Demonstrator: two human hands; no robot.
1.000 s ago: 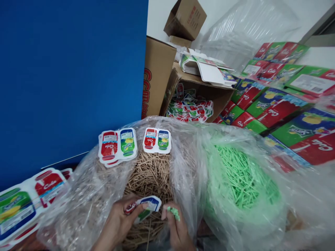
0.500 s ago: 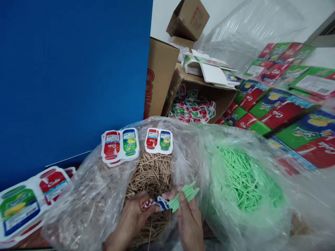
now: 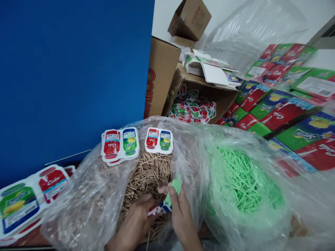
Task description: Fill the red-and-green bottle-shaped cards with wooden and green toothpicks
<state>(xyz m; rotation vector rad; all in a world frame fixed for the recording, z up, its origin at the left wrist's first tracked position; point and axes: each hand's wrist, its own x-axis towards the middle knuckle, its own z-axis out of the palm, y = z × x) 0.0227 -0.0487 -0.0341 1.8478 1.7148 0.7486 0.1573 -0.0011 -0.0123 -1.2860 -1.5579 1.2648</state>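
My left hand [image 3: 140, 218] is closed on one end of a small red, white and blue printed packet [image 3: 158, 210]. My right hand [image 3: 180, 211] pinches a bundle of thin green sticks [image 3: 176, 186] whose lower end meets the packet's blue end. How far the sticks reach inside is hidden by my fingers. Both hands are over an open clear plastic bag of brown sticks [image 3: 150, 167]. On that bag lies a Cola and Sprite printed card [image 3: 159, 140], with a small stack of similar cards [image 3: 120, 145] to its left.
To the right, another plastic bag holds green sticks [image 3: 243, 181]. Larger printed cards [image 3: 31, 198] lie at the far left, below a blue panel [image 3: 73, 76]. Behind the bags are an open carton [image 3: 172, 92] of printed cards and stacked Cola and Sprite boxes [image 3: 282, 108].
The green sticks have tilted more upright and sit closer to the packet. My right hand has shifted slightly left, and my left hand has turned with the packet.
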